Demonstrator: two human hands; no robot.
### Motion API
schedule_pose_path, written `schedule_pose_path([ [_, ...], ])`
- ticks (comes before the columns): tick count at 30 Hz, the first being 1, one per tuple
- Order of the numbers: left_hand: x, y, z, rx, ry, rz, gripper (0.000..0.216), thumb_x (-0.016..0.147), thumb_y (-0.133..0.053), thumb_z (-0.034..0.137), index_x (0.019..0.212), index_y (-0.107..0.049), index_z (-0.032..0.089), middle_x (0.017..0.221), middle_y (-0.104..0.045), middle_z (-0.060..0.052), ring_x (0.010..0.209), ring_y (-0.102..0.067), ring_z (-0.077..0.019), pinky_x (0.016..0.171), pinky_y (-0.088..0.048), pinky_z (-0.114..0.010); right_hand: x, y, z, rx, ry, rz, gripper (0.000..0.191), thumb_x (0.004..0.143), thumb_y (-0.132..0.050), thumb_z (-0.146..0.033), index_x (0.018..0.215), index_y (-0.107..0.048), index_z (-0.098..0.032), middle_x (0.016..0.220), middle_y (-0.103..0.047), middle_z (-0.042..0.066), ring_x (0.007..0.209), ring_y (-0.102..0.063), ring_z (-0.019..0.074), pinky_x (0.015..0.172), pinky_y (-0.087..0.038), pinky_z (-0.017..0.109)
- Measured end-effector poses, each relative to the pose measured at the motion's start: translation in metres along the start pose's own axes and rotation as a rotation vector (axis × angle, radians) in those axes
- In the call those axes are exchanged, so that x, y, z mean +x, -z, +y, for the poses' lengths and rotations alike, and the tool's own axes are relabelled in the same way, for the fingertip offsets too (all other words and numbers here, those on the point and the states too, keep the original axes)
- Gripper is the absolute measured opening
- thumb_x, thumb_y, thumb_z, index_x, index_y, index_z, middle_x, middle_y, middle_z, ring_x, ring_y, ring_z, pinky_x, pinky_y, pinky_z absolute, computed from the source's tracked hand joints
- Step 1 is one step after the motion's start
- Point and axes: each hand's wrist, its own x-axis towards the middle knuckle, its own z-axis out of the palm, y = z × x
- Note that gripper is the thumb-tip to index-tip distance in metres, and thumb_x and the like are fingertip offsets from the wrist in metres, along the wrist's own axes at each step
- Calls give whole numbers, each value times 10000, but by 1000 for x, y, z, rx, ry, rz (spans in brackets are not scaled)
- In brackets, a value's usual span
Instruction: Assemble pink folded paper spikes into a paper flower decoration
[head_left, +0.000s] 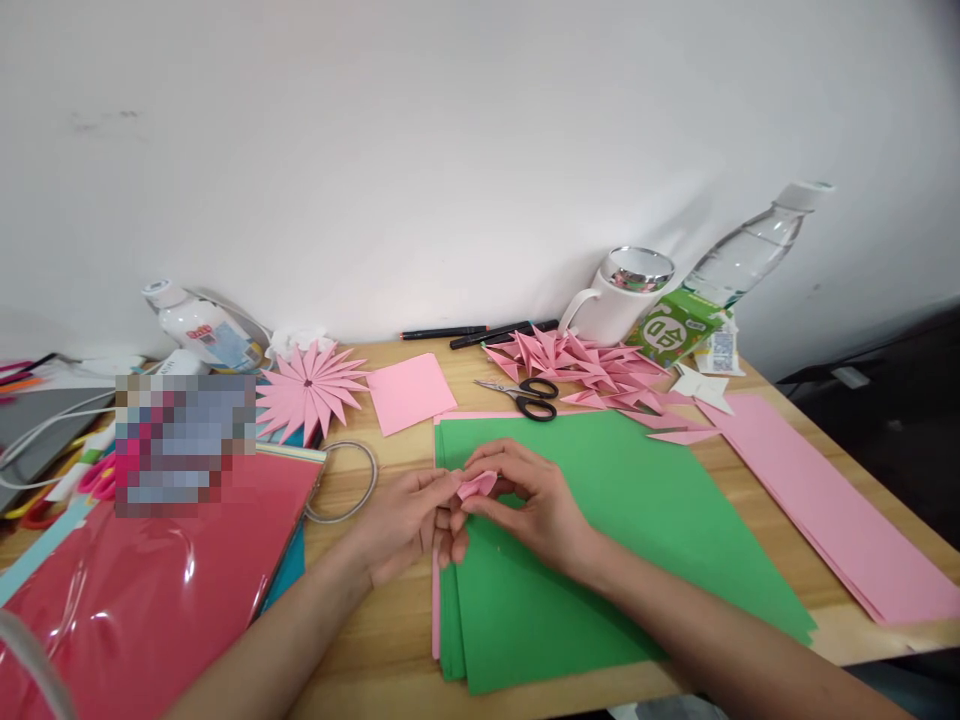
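Observation:
A small folded piece of pink paper (480, 486) is pinched between both hands, above the left part of a stack of green paper (600, 590). My left hand (412, 515) grips its left side between thumb and fingers. On the other side, my right hand (536, 500) holds it with thumb and fingertips, partly covering it. Behind the green stack lie black-handled scissors (536, 397), a square of pink paper (411, 392) and a heap of folded pink paper pieces (570, 365). A pink paper pinwheel shape (309, 385) rests farther left.
Pink paper strips (825, 500) lie along the right. A white mug (619, 300), a green box (679, 325) and a clear bottle (754, 245) stand at the back right. A roll of tape (375, 475) and a red paper pack (165, 570) are on the left.

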Motion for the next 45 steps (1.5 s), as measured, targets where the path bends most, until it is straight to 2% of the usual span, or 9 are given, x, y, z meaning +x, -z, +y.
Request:
schedule_pose_path([
  [5, -1, -8, -2, 404, -374, 237, 305, 819, -506, 435, 696, -511, 156, 533, -548, 26, 421, -527, -87, 415, -403, -191, 2, 0, -1, 163, -132, 17, 220, 671, -723, -338, 713, -583, -173, 719, -599, 10, 629, -586, 128, 579, -505, 252],
  [8, -3, -8, -2, 458, -454, 188, 318, 827, -489, 435, 744, -575, 140, 610, -603, -4, 477, -567, -99, 479, -440, -213, 4, 0, -4, 204, -203, 81, 295, 602, -766, -355, 659, -550, -162, 604, -572, -24, 517, -538, 96, 489, -450, 217],
  [12, -3, -5, -2, 323, -473, 133, 334, 712, -658, 395, 908, -600, 131, 712, -650, -26, 530, -600, -115, 528, -480, -238, 6, 1, -7, 278, -259, 98, 350, 560, -778, -401, 631, -533, -160, 542, -556, -32, 451, -496, 80, 414, -403, 197],
  [15, -3, -8, -2, 243, -456, 132, 322, 640, -737, 301, 872, -599, 127, 723, -672, -39, 599, -633, -141, 556, -507, -243, 5, 0, -7, 335, -306, 109, 381, 516, -797, -412, 628, -532, -162, 533, -568, -30, 423, -492, 79, 386, -405, 196],
  [18, -4, -14, -1, 256, -431, 156, 226, 692, -697, 250, 849, -609, 115, 704, -684, -50, 586, -633, -136, 529, -512, -232, 5, 0, -5, 353, -333, 130, 382, 503, -811, -381, 643, -532, -161, 509, -553, -46, 402, -485, 73, 375, -410, 191],
  [24, -5, -11, 2, 231, -415, 176, 234, 732, -668, 252, 894, -603, 96, 620, -659, -33, 538, -639, -145, 494, -529, -238, 9, 5, -4, 403, -318, 2, 272, 680, -702, -383, 757, -589, -148, 614, -604, -16, 516, -572, 97, 492, -491, 220],
  [32, -1, -7, 1, -31, -214, 63, 374, 819, -518, 444, 812, -599, 80, 718, -685, -98, 573, -671, -177, 502, -544, -255, 16, 10, -9, 365, -473, 8, 307, 638, -720, -413, 698, -611, -132, 588, -606, -18, 466, -519, 68, 463, -451, 204],
  [38, -3, -7, 3, 36, -141, 76, 223, 757, -650, 287, 832, -598, 84, 691, -691, -67, 564, -667, -146, 509, -542, -222, 16, 11, -6, 380, -486, -60, 309, 607, -744, -393, 699, -608, -132, 566, -587, -27, 467, -523, 70, 455, -450, 200],
  [45, -3, -7, 1, 17, -97, 117, 247, 681, -723, 271, 771, -590, 83, 651, -697, -71, 550, -664, -140, 522, -543, -216, 16, 13, -3, 410, -491, -107, 300, 589, -762, -369, 698, -611, -133, 568, -589, -30, 486, -544, 75, 470, -468, 199],
])
